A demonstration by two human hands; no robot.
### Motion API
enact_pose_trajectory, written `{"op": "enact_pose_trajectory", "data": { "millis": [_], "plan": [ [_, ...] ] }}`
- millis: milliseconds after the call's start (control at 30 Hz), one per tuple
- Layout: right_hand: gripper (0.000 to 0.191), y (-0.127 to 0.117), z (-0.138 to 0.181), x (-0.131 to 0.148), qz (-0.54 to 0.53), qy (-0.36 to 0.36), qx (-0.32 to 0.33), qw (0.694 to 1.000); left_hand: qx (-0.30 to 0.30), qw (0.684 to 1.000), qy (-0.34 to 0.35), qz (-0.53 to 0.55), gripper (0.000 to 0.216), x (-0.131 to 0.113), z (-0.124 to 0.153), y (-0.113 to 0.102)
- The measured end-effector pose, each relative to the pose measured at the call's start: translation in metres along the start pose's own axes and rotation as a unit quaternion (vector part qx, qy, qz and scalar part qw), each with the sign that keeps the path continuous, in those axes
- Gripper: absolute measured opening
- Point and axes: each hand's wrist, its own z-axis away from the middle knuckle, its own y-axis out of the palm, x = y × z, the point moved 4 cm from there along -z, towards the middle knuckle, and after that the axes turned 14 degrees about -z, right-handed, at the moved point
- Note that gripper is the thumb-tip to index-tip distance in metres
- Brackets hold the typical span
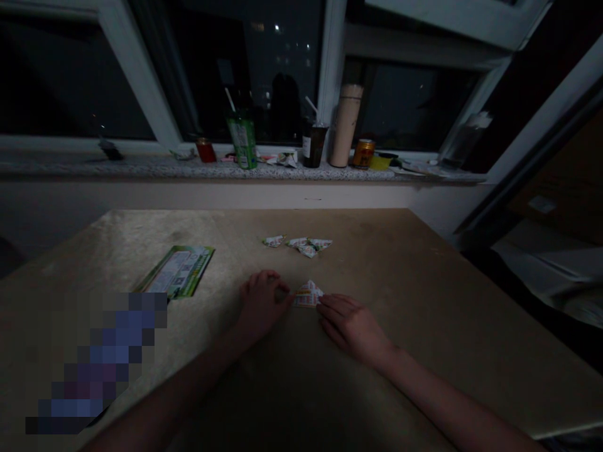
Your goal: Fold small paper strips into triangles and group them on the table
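Dim, grainy view; a faint sheen lies on the table (424, 263) at 11 o'clock, the folded paper (308, 295) palest. The window (282, 63) at 12 o'clock is black (few distant lights). Edges bow; 4 o'clock sinks into shadow.

- The room is dim; the windows (282, 69) are dark with night, with a few small distant lights.
- White window frames (328, 75) stand above a speckled stone sill (117, 167).
- A pale wall (141, 194) runs below the sill.
- A tan table (447, 301), perhaps wood, fills the foreground.
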Motion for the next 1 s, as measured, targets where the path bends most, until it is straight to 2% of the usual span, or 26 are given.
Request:
{"op": "enact_pose_trajectory", "data": {
  "millis": [233, 400, 667, 1000],
  "plan": [
    [0.045, 0.000, -0.020, 0.002, 0.011, 0.010, 0.041, 0.999, 0.016, 1.000, -0.009, 0.009, 0.018, -0.003, -0.001, 0.003],
    [0.041, 0.007, -0.023, -0.002, 0.017, 0.000, 0.055, 0.998, 0.017, 1.000, -0.023, 0.013, 0.028, 0.000, 0.000, 0.003],
    [0.045, 0.009, -0.017, -0.002, 0.000, 0.004, 0.041, 0.999, 0.075, 0.996, -0.030, 0.041, 0.018, 0.004, -0.007, 0.006],
    [0.046, 0.009, -0.018, -0.002, -0.012, 0.008, 0.039, 0.999, 0.085, 0.993, 0.000, 0.087, 0.010, 0.002, -0.005, 0.005]
  ]
}}
